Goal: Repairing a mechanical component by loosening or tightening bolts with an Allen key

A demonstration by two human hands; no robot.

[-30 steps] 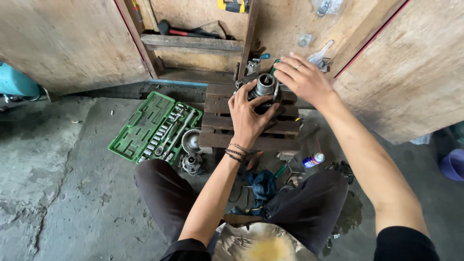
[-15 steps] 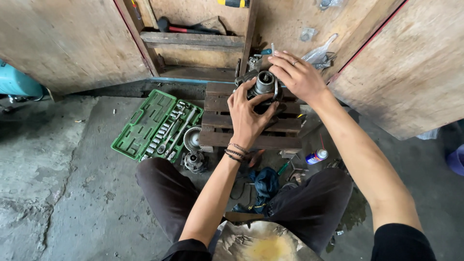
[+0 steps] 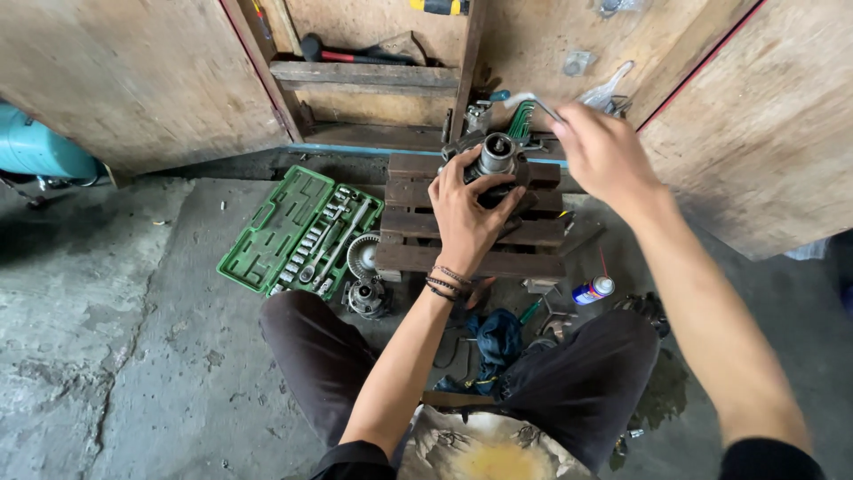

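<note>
A grey metal engine part (image 3: 494, 160) is gripped from below by the left hand (image 3: 466, 209), fingers wrapped around it, on a dark wooden pallet (image 3: 471, 244). The right hand (image 3: 604, 156), earlier resting on the part, has been lifted away and is closed around a thin metal tool (image 3: 536, 100). An open green socket case (image 3: 298, 231) lies left; a small blue-and-white spray can (image 3: 593, 290) lies right. Bare concrete floor (image 3: 115, 356) is seen further left.
</note>
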